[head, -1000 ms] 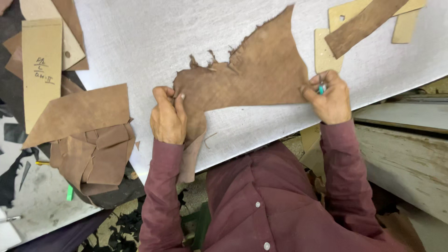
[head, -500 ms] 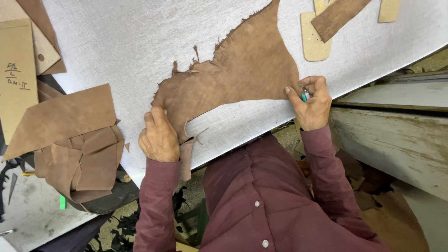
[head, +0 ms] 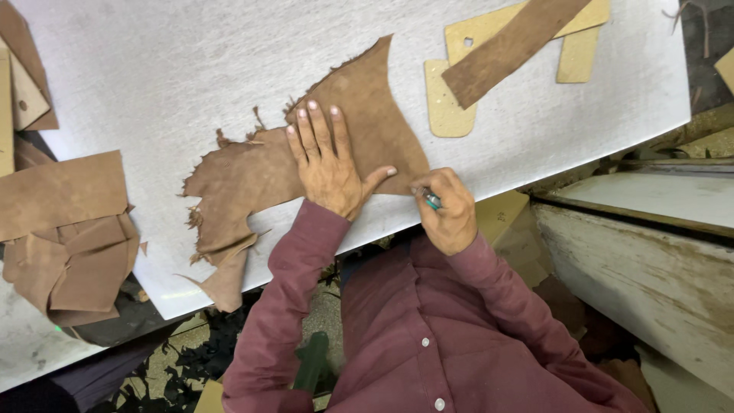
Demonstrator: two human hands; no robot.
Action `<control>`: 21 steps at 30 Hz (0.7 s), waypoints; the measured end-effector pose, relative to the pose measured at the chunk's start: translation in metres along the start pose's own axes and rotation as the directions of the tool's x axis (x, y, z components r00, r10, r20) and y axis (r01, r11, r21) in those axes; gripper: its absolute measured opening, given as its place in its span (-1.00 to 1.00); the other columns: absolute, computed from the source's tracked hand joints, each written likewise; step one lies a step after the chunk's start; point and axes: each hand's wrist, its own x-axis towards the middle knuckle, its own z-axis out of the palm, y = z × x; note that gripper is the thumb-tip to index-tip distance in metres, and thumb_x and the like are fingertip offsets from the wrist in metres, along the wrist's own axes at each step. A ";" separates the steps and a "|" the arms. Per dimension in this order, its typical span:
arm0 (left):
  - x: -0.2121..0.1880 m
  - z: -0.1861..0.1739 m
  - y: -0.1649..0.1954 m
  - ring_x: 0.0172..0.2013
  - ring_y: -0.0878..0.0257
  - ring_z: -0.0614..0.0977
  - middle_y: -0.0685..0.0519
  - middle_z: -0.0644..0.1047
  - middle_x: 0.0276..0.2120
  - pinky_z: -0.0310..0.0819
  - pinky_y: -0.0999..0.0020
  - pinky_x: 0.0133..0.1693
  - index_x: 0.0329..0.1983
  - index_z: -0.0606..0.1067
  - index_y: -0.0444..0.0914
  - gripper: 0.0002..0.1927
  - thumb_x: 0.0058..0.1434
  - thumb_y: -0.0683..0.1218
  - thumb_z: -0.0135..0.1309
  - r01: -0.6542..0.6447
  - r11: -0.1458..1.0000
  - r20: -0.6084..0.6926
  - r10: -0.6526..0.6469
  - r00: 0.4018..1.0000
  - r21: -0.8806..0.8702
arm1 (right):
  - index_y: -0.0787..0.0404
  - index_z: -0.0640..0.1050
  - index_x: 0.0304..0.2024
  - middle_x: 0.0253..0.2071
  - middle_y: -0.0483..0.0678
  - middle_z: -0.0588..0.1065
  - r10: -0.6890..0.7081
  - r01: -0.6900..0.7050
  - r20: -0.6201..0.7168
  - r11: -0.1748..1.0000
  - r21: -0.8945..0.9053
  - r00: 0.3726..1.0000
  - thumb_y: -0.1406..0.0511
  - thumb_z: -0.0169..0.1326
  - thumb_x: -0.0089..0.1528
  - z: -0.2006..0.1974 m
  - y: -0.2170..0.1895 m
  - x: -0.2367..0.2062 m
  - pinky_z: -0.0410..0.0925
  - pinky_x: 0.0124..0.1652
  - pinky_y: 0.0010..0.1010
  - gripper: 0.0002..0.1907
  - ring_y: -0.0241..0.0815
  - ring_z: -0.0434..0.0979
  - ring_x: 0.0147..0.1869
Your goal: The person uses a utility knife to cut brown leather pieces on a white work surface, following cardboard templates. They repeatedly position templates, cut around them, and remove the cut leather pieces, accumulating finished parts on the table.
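A: Leather [head: 252, 180] on white board [head: 153, 84], near front edge. Left hand [head: 329, 164]?
B: Flat, fingers spread, pressing leather. Right hand [head: 447, 210] closed round green-tipped tool [head: 432, 200] at leather's edge.

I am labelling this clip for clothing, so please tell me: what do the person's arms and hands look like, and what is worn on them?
Both arms are covered by long sleeves of a maroon button-up shirt with small pale buttons down the front. The cuffs reach the wrists. The left hand and the right hand are bare: no gloves, rings, watch or bracelet can be seen.
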 end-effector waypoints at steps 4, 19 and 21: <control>0.007 0.012 0.043 0.50 -0.23 -0.07 -0.35 -0.04 0.50 -0.29 -0.23 0.46 0.53 0.01 -0.45 0.26 0.17 0.61 -0.02 -0.105 0.994 0.064 0.105 0.992 0.006 | 0.27 0.52 -0.10 -0.12 0.03 0.52 0.021 -0.022 0.026 0.998 0.065 0.999 0.48 0.16 0.26 -0.017 0.010 0.001 0.45 -0.16 -0.32 -0.83 -0.07 0.62 -0.13; 0.037 -0.012 0.024 0.47 -0.19 -0.08 -0.35 -0.02 0.47 -0.29 -0.18 0.40 0.50 -0.01 -0.44 0.25 0.12 0.60 -0.10 -0.131 0.989 0.030 0.129 0.991 0.074 | 0.32 0.54 -0.01 -0.23 0.00 0.54 0.114 -0.125 0.104 0.987 0.101 0.988 0.36 0.17 0.26 -0.034 0.009 -0.030 0.47 -0.24 -0.38 -0.74 -0.20 0.61 -0.23; 0.023 -0.017 0.023 0.51 -0.13 -0.11 -0.24 -0.04 0.52 -0.33 -0.12 0.46 0.54 -0.04 -0.37 0.23 0.15 0.63 -0.20 -0.177 0.984 0.126 0.172 0.977 0.029 | 0.33 0.57 -0.02 -0.26 -0.05 0.57 0.212 -0.246 0.158 0.938 0.244 0.965 0.34 0.18 0.28 -0.030 0.007 -0.042 0.46 -0.22 -0.42 -0.75 -0.26 0.58 -0.21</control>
